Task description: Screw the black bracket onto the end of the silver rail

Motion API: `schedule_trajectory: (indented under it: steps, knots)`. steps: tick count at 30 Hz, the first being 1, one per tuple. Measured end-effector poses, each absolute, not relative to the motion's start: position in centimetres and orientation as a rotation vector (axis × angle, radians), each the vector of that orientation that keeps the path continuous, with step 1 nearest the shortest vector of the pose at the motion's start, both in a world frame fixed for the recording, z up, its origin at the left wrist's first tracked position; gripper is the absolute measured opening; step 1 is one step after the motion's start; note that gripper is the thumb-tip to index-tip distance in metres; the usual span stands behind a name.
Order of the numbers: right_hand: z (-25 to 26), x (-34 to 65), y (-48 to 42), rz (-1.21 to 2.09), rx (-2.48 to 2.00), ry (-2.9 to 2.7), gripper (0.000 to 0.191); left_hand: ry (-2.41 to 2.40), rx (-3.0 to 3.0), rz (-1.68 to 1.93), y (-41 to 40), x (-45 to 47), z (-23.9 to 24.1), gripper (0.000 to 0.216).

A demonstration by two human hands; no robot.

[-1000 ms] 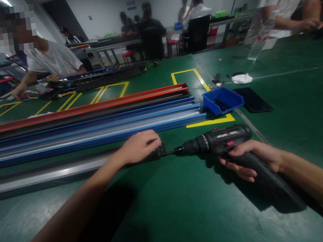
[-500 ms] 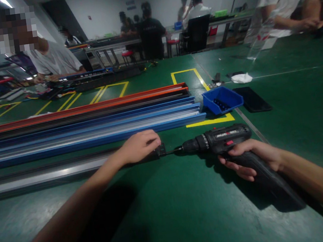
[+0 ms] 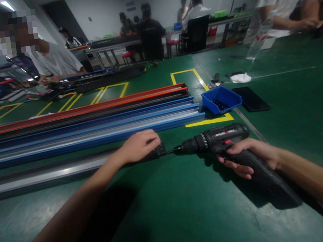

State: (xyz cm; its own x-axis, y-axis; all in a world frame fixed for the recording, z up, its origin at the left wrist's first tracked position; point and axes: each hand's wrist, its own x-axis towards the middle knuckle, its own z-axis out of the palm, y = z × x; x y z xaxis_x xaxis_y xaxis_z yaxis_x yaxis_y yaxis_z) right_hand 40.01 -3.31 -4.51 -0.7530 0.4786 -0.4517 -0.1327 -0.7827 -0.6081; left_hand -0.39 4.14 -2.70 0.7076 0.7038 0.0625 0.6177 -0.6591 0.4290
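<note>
My left hand (image 3: 139, 145) is closed over the right end of a long grey metal rail (image 3: 44, 177) that lies flat on the green table. My right hand (image 3: 251, 156) grips the handle of a black cordless drill (image 3: 220, 139). The drill lies level, and its bit points left into the black end piece (image 3: 161, 149) of the rail, right beside my left fingers.
Blue, grey and orange rails (image 3: 84, 121) are stacked just behind the grey rail. A blue parts bin (image 3: 221, 99) sits at their right end, a black phone (image 3: 250, 99) beside it. Other people work at the far left and far right of the table (image 3: 174, 214).
The drill and my right hand have shifted very slightly left toward the rail end. My left hand has stayed put.
</note>
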Motion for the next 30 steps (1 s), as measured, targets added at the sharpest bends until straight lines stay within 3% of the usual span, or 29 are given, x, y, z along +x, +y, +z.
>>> schedule_trajectory:
  steps: [30]
  knots:
    - [-4.36, 39.95, -3.34, 2.53, -0.861, -0.82, 0.029, 1.035, 2.537, 0.306, 3.98, -0.25, -2.49, 0.038]
